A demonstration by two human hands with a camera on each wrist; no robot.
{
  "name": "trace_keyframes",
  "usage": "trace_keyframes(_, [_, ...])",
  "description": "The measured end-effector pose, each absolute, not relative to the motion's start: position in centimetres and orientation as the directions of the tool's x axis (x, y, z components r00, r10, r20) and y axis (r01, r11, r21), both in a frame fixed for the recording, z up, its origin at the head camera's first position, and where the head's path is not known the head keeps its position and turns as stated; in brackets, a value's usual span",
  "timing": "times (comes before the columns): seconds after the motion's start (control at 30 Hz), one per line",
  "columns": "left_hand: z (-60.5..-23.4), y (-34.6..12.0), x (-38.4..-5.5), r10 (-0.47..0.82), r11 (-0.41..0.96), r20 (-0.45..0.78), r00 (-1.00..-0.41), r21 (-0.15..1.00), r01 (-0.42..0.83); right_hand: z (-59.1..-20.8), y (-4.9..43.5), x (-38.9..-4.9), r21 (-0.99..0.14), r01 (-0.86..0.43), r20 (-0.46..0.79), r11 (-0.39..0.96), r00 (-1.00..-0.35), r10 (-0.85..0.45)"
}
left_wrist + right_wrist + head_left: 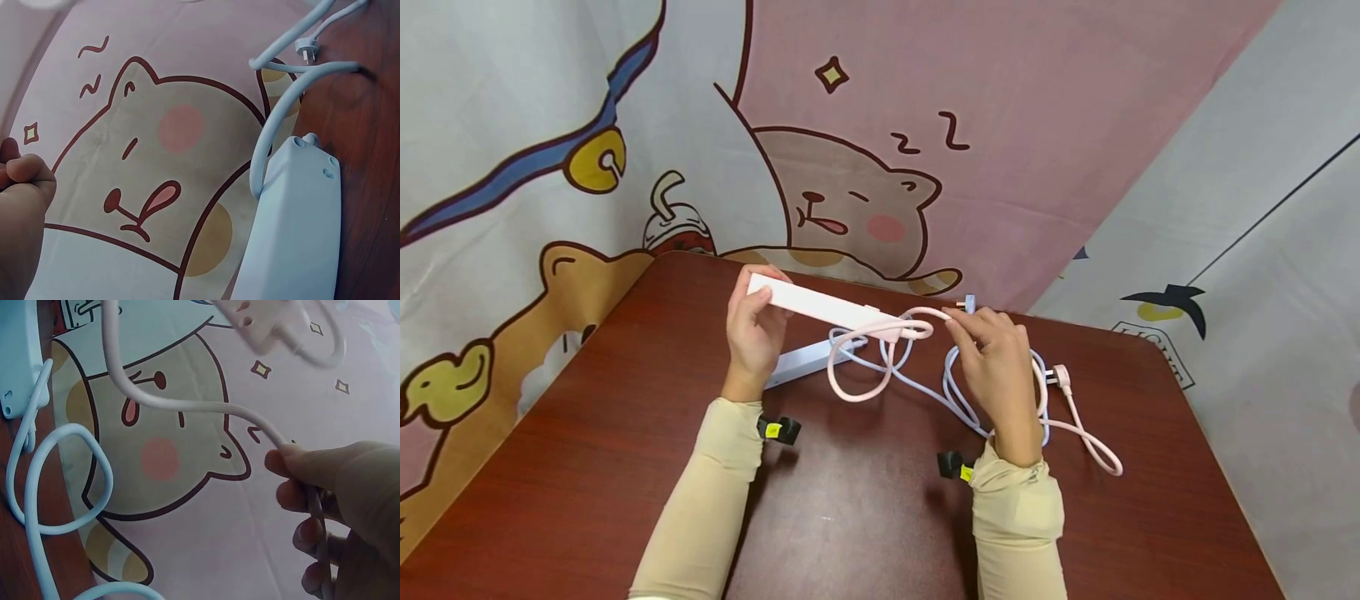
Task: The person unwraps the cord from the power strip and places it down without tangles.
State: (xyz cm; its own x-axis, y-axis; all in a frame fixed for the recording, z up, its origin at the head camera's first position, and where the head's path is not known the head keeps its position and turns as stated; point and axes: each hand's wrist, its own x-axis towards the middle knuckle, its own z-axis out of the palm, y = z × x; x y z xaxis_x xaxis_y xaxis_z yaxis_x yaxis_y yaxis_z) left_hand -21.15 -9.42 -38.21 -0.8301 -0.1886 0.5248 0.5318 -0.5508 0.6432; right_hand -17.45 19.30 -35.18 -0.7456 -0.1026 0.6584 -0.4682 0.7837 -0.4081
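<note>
My left hand (pixel 752 329) grips one end of a pale pink power strip (pixel 820 307), raised above the table and sloping down to the right. From its far end runs a pink cord (pixel 187 406), hanging in a loose loop below the strip. My right hand (pixel 1000 371) pinches this cord between thumb and fingers, and its trailing length passes through the palm in the right wrist view. Behind the left wrist lies a light blue power strip (pixel 805 362) on the table. Its blue cord (pixel 925 390) stretches right, overlapping the pink loop in the head view.
A pink plug (pixel 1062 377) lies right of my right hand, with a bend of pink cord in front of it. Near the back edge is a blue plug (pixel 970 303). A cartoon-print curtain (pixel 1037 125) hangs behind the brown table (pixel 587 450).
</note>
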Motion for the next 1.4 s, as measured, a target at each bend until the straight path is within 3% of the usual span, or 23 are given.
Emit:
trace_keyframes(0.27, [-38.1,-9.4,-21.3,-0.234,-0.573,0.482,-0.844,0.633,0.520,-35.8,19.6,-17.6,-0.347,-0.479,0.561,0.806,-0.795,-0.232])
trace_keyframes(0.5, [-38.1,-9.3,-21.6,-0.309,-0.590,0.449,-0.839,0.601,0.539,-35.8,19.5,-17.3,-0.344,-0.469,0.391,0.813,-0.859,-0.330])
trace_keyframes(0.7, [-38.1,-9.3,-21.9,-0.393,-0.567,0.426,-0.815,0.585,0.579,-35.7,19.5,-17.0,-0.371,-0.517,0.307,0.771,-0.852,-0.424])
trace_keyframes(0.93, [-38.1,-9.3,-22.0,-0.413,-0.485,0.436,-0.800,0.638,0.598,-34.9,19.2,-16.3,-0.410,-0.567,0.301,0.714,-0.824,-0.481])
trace_keyframes(1.13, [-38.3,-9.3,-21.9,-0.367,-0.412,0.427,-0.827,0.723,0.555,-34.3,18.9,-15.9,-0.467,-0.602,0.309,0.647,-0.797,-0.519])
trace_keyframes(1.4, [-38.5,-9.4,-21.7,-0.322,-0.234,0.380,-0.867,0.855,0.462,-34.2,18.9,-16.0,-0.582,-0.643,0.434,0.498,-0.764,-0.478])
